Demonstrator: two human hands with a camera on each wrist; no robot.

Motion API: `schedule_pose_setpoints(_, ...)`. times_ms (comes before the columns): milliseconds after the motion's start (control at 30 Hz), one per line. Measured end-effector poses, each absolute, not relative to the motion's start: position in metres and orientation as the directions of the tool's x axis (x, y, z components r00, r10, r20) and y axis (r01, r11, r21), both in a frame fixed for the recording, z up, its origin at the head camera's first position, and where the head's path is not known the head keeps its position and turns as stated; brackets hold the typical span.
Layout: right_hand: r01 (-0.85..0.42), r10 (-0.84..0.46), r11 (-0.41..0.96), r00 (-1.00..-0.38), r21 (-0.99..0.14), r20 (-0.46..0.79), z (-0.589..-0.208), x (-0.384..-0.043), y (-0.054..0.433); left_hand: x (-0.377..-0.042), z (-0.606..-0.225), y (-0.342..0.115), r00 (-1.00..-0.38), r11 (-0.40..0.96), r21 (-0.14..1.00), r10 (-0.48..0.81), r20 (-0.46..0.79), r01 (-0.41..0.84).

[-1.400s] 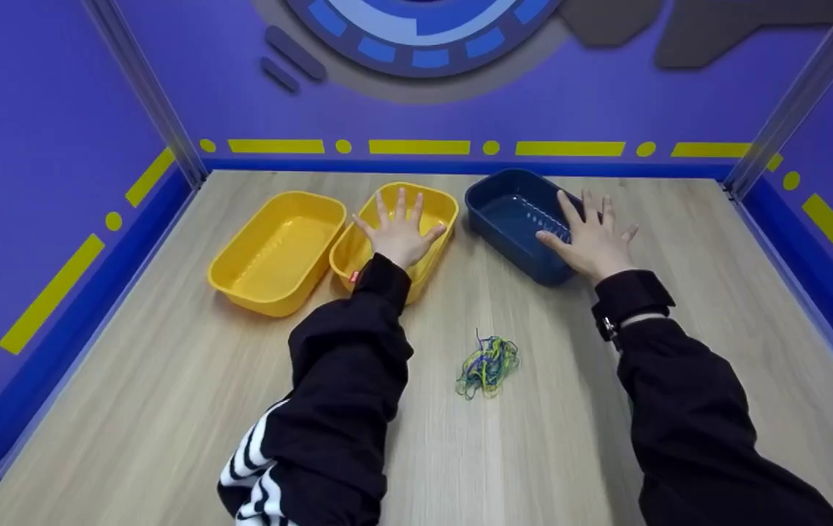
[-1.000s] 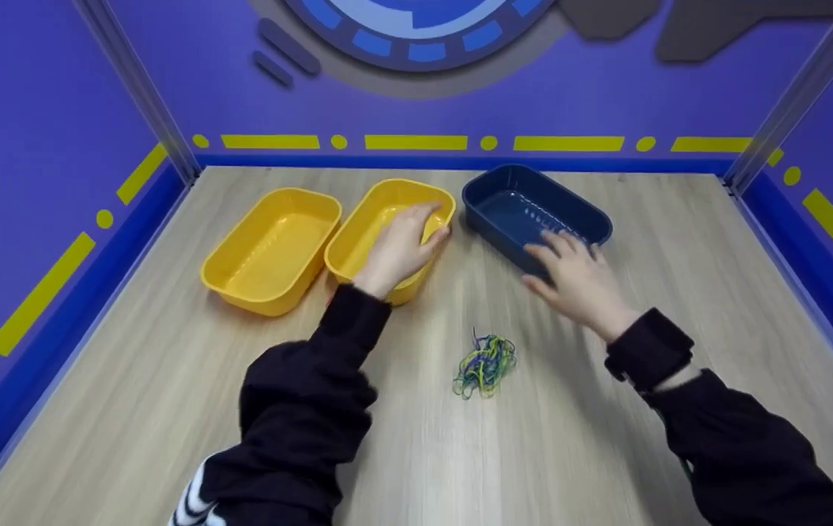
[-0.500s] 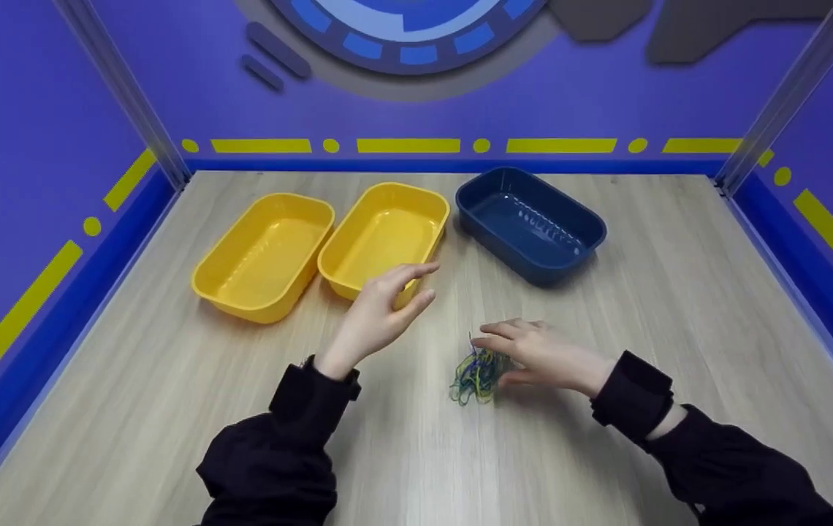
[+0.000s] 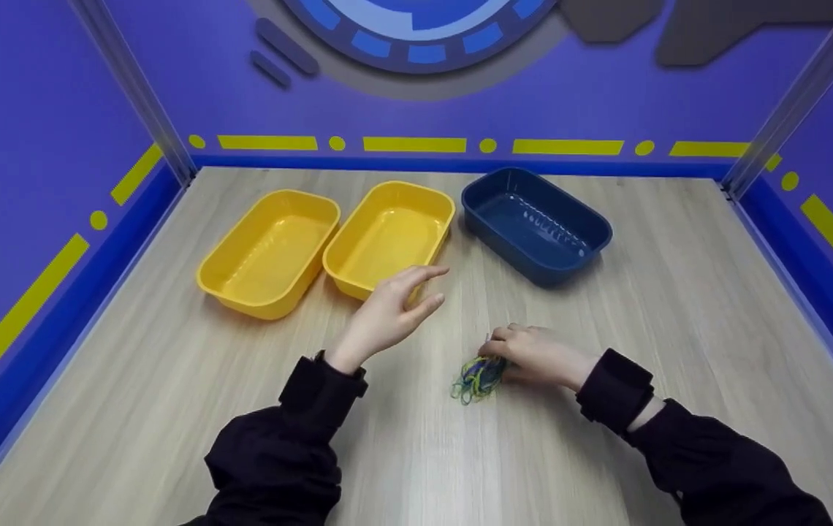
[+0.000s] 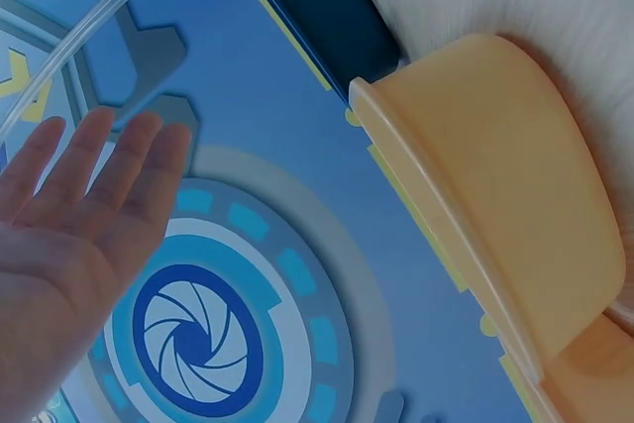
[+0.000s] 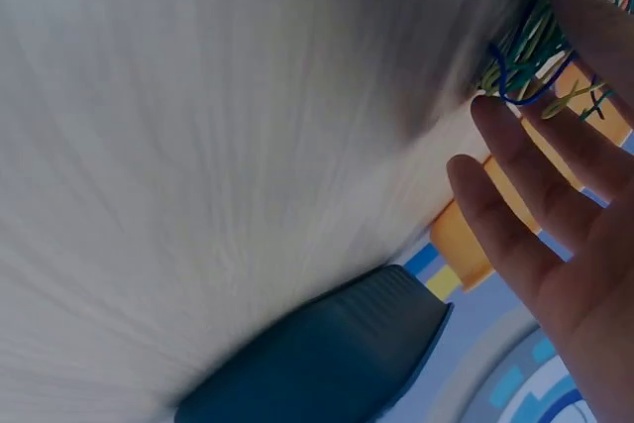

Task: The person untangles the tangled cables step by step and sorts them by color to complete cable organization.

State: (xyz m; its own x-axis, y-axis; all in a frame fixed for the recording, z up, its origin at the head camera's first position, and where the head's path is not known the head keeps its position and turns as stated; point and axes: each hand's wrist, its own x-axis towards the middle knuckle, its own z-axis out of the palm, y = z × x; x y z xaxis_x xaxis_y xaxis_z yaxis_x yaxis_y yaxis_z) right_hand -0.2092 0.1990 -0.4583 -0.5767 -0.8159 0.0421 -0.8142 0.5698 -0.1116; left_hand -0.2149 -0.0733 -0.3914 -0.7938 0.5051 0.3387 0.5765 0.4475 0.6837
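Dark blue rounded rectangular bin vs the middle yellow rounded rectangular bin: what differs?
Colour: the blue bin is dark; the yellow bin is bright.
Angle, head view: the blue bin's long axis slants far-left to near-right; the yellow bin's slants near-left to far-right.
Overlap, head view: the left hand covers part of the yellow bin; neither hand covers the blue bin.
Shared: both upright, open-topped, nothing visible inside.

Tangled threads in right grip
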Motion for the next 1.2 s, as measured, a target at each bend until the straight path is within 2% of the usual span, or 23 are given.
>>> schedule_pose_setpoints(400, -0.798, -0.791, 0.585, -0.601, -0.149, 0.116, -0.451, -0.217, 0.213, -0.218, -0.391, -0.064, -0.77, 0.427, 0.683, 0.548, 0.326, 0.592)
schedule_pose_setpoints(600, -0.792, -0.736, 0.563, -0.611, -0.238, 0.292, -0.426, -0.213, 0.222, -0.217, -0.395, -0.057, -0.767, 0.424, 0.687, 0.56, 0.312, 0.59)
schedule_pose_setpoints(800, -0.767, -0.612, 0.605, -0.62, -0.214, 0.491, -0.4, -0.196, 0.223, -0.21, -0.393, -0.045, -0.785, 0.423, 0.708, 0.537, 0.307, 0.566)
schedule_pose_setpoints(933, -0.771, -0.558, 0.591, -0.603, -0.237, 0.57, -0.387, -0.186, 0.221, -0.204, -0.387, -0.037, -0.787, 0.375, 0.727, 0.496, 0.366, 0.575)
schedule_pose_setpoints(1033, -0.779, -0.559, 0.597, -0.577, -0.194, 0.596, -0.378, -0.181, 0.219, -0.203, -0.379, -0.032, -0.749, 0.343, 0.689, 0.48, 0.456, 0.639)
schedule_pose_setpoints(1200, -0.751, -0.585, 0.656, -0.567, -0.072, 0.579, -0.37, -0.18, 0.217, -0.206, -0.367, -0.025, -0.627, 0.383, 0.499, 0.546, 0.556, 0.777)
